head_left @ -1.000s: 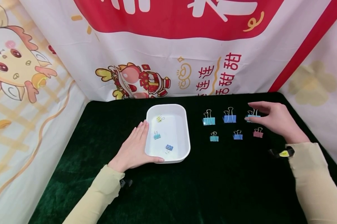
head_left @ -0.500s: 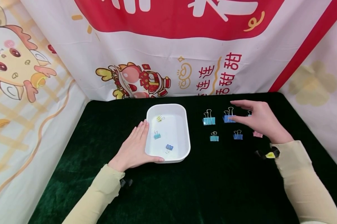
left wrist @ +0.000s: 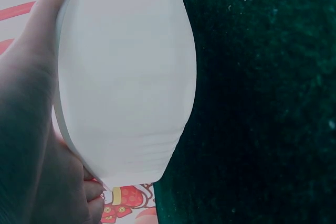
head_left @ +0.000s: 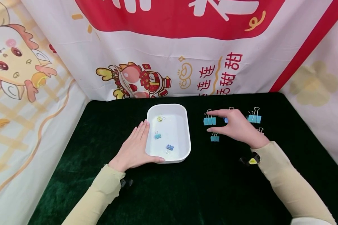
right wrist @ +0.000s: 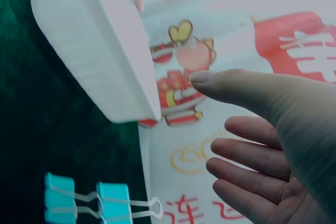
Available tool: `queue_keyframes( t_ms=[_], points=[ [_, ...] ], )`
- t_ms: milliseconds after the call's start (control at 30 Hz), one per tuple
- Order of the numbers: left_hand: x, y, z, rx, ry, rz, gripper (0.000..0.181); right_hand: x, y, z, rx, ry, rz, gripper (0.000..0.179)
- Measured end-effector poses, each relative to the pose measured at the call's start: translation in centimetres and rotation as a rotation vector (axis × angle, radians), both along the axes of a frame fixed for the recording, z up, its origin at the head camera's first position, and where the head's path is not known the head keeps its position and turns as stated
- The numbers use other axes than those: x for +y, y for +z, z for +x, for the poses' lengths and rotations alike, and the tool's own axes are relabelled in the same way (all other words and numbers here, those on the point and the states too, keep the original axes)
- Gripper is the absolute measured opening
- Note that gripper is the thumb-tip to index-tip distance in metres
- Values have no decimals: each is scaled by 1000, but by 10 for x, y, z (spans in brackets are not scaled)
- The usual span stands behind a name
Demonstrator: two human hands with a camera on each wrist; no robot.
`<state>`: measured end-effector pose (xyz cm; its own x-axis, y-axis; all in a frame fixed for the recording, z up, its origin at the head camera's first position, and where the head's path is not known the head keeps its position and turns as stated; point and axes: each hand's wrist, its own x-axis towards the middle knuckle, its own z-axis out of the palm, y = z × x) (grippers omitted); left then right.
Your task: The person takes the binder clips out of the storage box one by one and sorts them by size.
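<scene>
My left hand [head_left: 133, 145] lies along the left side of a white plastic tray [head_left: 188, 137], its straight fingers against the long rim and its thumb on the near edge. Inside are a small yellow binder clip [head_left: 159, 118], a small teal binder clip [head_left: 157, 135] and a small blue binder clip [head_left: 170, 147]. My right hand [head_left: 236, 126], thumb and fingers spread apart and holding nothing, is over the standing clips. Its fingertips are near a larger teal binder clip [head_left: 209, 121] and a smaller teal one [head_left: 215, 138]. The hand mostly covers a larger blue binder clip [head_left: 226, 120].
Another larger teal binder clip [head_left: 254, 118] stands at the back right. Wire handles [head_left: 260, 129] of a clip show behind my right wrist. Dark green cloth [head_left: 185, 193] covers the table. A printed white curtain [head_left: 157, 50] hangs along the back edge.
My right hand has moved left across the clips, from the right-hand teal one past the blue one to the left-hand teal ones. The left hand and the tray have stayed in place.
</scene>
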<state>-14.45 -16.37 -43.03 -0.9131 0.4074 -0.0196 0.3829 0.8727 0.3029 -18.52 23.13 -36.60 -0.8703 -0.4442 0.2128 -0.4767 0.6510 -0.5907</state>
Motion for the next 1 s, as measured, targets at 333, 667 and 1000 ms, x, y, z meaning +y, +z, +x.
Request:
queue_keyframes(
  t_ms=[333, 667, 1000],
  points=[
    [2, 0, 0, 8, 7, -12, 143, -36, -11, 3, -23, 138, -2, 59],
    [1, 0, -1, 16, 3, -10, 143, -68, -14, 4, -63, 195, -8, 58],
    [-1, -1, -1, 17, 2, -15, 143, -89, -13, 2, -88, 202, 11, 58]
  ],
)
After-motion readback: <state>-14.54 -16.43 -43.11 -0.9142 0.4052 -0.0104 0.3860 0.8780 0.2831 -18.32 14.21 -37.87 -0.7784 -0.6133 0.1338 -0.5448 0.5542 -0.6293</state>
